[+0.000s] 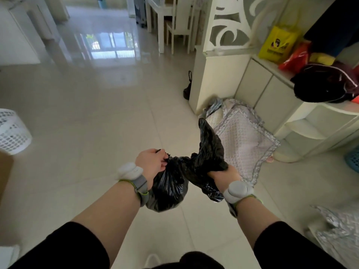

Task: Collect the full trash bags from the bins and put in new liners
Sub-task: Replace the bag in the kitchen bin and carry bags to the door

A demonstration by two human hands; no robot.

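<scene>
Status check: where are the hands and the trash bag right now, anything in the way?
Left hand grips trash bag neck. Right hand grips loose top flap. Bag hangs full above the floor, not tied. White basket far left, nothing in the way.

Home interior indicated: glossy tiled floor (93, 117), white dining chairs (177, 26), carved white partition cabinet (219, 61), quilted cushion (242, 140) on floor, shopping bags (277, 45) on shelf, white laundry basket (11, 131).

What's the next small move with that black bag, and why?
Probably cross the two gathered ends and knot them. The left hand and the right hand each grip a bunch of the trash bag top, pulled apart, and its mouth isn't tied yet.
</scene>
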